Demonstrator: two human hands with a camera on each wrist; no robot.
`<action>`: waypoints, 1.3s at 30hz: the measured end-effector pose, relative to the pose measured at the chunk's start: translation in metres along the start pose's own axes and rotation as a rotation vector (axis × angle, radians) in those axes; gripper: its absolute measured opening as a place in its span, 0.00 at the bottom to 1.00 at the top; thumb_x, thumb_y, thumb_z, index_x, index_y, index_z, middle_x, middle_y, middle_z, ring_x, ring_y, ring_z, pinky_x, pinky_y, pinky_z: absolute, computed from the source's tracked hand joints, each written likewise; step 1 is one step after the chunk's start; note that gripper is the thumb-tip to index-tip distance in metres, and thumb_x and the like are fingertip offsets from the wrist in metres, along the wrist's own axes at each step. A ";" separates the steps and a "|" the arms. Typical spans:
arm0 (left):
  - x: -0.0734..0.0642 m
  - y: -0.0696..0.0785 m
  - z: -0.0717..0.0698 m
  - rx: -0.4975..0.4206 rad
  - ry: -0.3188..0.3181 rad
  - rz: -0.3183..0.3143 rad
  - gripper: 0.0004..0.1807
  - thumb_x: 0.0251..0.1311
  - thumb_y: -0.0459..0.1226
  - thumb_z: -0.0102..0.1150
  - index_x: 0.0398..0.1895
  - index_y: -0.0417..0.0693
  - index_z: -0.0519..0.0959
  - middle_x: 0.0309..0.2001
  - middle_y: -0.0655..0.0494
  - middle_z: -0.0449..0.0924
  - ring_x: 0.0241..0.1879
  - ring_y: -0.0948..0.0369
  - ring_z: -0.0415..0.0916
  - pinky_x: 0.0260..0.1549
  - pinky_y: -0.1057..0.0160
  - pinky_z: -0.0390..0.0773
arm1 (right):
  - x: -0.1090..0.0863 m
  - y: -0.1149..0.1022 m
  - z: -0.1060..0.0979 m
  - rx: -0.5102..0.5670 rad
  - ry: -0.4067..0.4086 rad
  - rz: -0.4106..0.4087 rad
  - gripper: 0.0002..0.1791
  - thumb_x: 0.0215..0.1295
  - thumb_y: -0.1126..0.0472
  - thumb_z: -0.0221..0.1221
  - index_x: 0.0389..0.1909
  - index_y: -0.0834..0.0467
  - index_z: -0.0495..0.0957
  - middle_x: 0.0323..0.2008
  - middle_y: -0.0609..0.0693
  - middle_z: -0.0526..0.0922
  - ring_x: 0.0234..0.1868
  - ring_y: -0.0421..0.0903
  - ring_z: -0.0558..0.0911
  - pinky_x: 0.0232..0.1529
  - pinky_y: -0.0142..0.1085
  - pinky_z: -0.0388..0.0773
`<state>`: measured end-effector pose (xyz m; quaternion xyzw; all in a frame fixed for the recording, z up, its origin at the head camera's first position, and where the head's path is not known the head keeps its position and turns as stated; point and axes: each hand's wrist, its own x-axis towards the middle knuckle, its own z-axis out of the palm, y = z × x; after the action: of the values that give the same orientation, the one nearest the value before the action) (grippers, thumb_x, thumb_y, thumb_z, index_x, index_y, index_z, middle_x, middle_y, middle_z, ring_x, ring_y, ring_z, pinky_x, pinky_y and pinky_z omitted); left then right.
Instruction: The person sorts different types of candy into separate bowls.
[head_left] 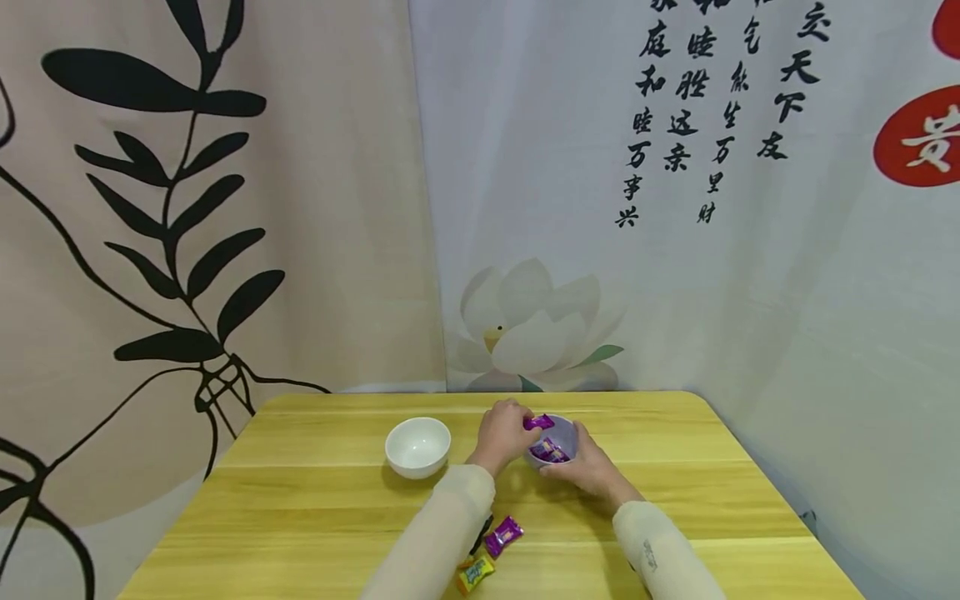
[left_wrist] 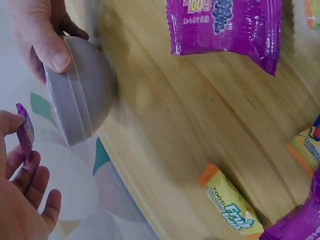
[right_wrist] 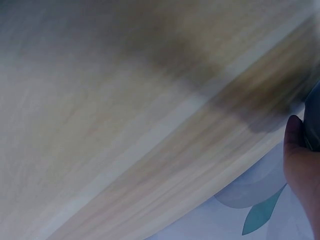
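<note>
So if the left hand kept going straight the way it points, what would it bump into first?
Probably the greyish bowl held by the right hand; whether the left hand would hit its rim or pass above is unclear.

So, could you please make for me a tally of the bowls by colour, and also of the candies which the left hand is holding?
Purple bowl: 1
White bowl: 1
Candy in the left hand: 1
Total: 3
</note>
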<state>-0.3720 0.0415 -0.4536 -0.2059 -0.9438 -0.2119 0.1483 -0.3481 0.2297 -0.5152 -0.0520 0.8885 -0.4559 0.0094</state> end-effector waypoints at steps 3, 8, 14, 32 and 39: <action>0.002 0.002 0.002 -0.004 -0.010 -0.008 0.13 0.57 0.48 0.68 0.38 0.50 0.88 0.34 0.59 0.80 0.36 0.60 0.76 0.41 0.57 0.76 | 0.000 -0.001 0.000 -0.007 0.001 0.002 0.69 0.48 0.43 0.76 0.76 0.67 0.39 0.70 0.69 0.59 0.66 0.64 0.66 0.66 0.60 0.59; 0.003 0.009 0.002 -0.008 -0.039 -0.029 0.19 0.60 0.49 0.68 0.48 0.48 0.86 0.44 0.54 0.83 0.46 0.55 0.78 0.49 0.51 0.76 | -0.002 -0.003 -0.001 -0.008 0.003 0.003 0.69 0.47 0.44 0.76 0.76 0.67 0.40 0.69 0.68 0.60 0.65 0.64 0.67 0.66 0.60 0.60; 0.000 0.010 -0.001 -0.034 -0.038 -0.026 0.18 0.61 0.47 0.67 0.51 0.49 0.84 0.50 0.52 0.82 0.51 0.53 0.78 0.51 0.49 0.74 | -0.002 -0.004 0.000 -0.013 0.006 0.006 0.69 0.47 0.45 0.76 0.76 0.66 0.41 0.69 0.68 0.61 0.64 0.63 0.68 0.65 0.59 0.62; -0.022 -0.011 -0.009 -0.077 -0.041 -0.016 0.20 0.59 0.47 0.69 0.49 0.45 0.85 0.42 0.53 0.82 0.43 0.56 0.78 0.48 0.54 0.75 | -0.002 -0.001 -0.001 -0.031 -0.002 0.018 0.69 0.47 0.43 0.76 0.76 0.66 0.39 0.71 0.71 0.56 0.68 0.68 0.62 0.67 0.62 0.56; -0.038 -0.025 -0.012 -0.081 -0.060 -0.008 0.19 0.58 0.47 0.69 0.49 0.45 0.85 0.44 0.53 0.83 0.45 0.56 0.78 0.47 0.53 0.76 | 0.000 -0.001 0.001 -0.038 0.008 0.014 0.69 0.46 0.46 0.77 0.76 0.67 0.40 0.71 0.72 0.57 0.69 0.69 0.61 0.67 0.62 0.55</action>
<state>-0.3474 0.0028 -0.4656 -0.2141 -0.9392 -0.2444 0.1107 -0.3480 0.2284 -0.5151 -0.0442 0.8974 -0.4389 0.0080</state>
